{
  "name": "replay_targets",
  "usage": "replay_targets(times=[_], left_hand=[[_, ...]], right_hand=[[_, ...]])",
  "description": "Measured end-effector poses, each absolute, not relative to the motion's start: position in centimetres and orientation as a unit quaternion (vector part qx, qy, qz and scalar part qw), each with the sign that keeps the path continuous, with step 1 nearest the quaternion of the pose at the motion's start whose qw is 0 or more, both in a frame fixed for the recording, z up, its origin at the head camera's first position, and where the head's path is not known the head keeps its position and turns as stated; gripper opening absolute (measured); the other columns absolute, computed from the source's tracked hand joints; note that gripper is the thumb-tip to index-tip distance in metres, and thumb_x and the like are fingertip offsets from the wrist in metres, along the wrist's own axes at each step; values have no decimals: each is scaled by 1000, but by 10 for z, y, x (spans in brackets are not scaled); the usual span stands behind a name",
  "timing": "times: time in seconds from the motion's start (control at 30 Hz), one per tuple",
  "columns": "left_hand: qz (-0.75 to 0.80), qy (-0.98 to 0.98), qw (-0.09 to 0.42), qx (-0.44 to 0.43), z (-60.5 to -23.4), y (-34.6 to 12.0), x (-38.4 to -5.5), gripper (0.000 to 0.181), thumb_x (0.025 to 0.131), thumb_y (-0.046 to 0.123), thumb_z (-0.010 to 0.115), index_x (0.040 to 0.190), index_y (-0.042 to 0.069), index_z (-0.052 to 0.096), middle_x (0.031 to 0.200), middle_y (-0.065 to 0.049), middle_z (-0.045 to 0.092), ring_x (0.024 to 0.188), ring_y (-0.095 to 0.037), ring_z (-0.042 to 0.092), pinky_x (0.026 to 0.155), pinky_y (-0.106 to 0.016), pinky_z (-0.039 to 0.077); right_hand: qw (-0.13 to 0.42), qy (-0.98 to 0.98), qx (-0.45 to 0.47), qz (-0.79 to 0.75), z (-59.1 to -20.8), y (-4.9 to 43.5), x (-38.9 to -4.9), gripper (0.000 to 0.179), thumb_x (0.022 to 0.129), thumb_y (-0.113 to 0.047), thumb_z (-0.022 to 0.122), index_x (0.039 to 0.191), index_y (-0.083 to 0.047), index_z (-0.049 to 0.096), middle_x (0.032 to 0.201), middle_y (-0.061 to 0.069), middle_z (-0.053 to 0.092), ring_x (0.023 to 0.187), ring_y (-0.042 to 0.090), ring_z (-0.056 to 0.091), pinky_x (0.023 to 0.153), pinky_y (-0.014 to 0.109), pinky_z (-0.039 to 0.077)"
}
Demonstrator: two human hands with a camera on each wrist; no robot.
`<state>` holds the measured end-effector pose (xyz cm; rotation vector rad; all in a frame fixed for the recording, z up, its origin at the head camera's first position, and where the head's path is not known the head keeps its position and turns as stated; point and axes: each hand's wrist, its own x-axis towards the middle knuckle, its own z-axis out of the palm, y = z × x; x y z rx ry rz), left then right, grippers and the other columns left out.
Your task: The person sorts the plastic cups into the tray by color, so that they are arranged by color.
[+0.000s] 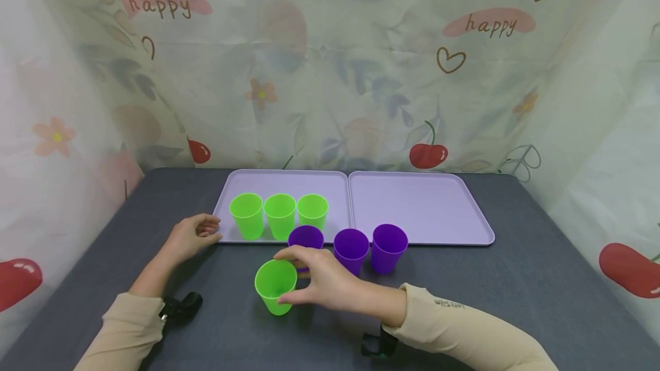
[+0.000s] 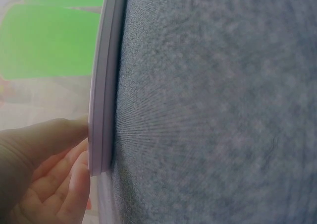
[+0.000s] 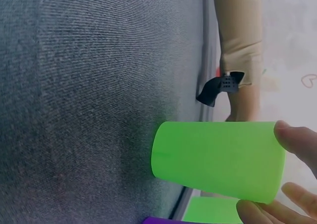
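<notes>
The right hand [image 1: 327,280] has its thumb and fingers clamped on the rim of a green cup [image 1: 272,284], upright in front of the left tray [image 1: 289,181]; whether its base touches the table [image 1: 495,296] I cannot tell. The left hand [image 1: 188,238] touches that tray's near left corner, fingers loosely bent; a pinch is unclear. Three more green cups [image 1: 280,217] stand in a row on this tray, near three purple cups [image 1: 390,249].

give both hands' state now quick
Left hand: at corner of the left lilac rectangular plastic tray; grip unclear.
Right hand: holding a green tapered plastic cup.
</notes>
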<state>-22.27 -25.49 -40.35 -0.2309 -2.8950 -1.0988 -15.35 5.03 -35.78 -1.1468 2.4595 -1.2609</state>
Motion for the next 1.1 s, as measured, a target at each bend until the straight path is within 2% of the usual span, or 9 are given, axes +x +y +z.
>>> replay_targets(times=[0.4, 0.8, 1.1], left_hand=[[-351, -932, 27, -81, -404, -255, -223, 35, 83, 10, 67, 111, -9, 59, 106, -26, 66, 94, -33, 64, 81, -42, 53], [-352, -932, 33, -82, -404, -255, -223, 34, 83, 9, 67, 110, -10, 59, 105, -26, 66, 94, -35, 64, 82, -45, 53], [-349, -933, 32, -82, -406, -256, -224, 35, 83, 11, 68, 110, -9, 60, 105, -25, 66, 94, -33, 64, 81, -42, 53]], right_hand=[[96, 810, -364, -450, -341, 56, -152, 59, 70, -13, 81, 123, -5, 55, 123, 7, 61, 107, 24, 63, 84, 16, 52], [89, 802, -363, -466, -308, 71, -148, 60, 70, -15, 81, 123, -7, 55, 122, 7, 61, 106, 23, 63, 83, 16, 53], [83, 798, -370, -469, -291, 83, -150, 58, 72, -16, 80, 124, -8, 55, 123, 7, 59, 104, 19, 63, 84, 21, 54]])
